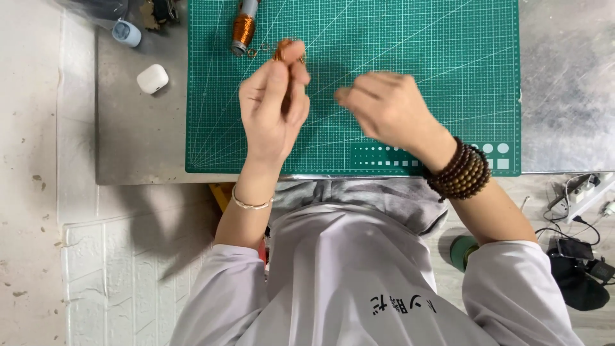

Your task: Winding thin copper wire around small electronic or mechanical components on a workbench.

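My left hand (275, 106) is raised over the green cutting mat (416, 38), its fingertips pinched on a small coil of copper wire (282, 48). Just beyond it, at the mat's far edge, lies a spool of copper wire (243, 29). My right hand (384, 106) hovers to the right over the mat, blurred, fingers curled toward the left hand; whether it holds a wire strand I cannot tell. A thin bangle is on my left wrist, and dark wooden bead bracelets (461, 170) wrap my right wrist.
The mat lies on a grey metal table (141, 134). A white earbud case (152, 78) and a small pale blue object (126, 32) sit on the table to the left. On the floor at right are cables, a power strip (586, 192) and dark devices.
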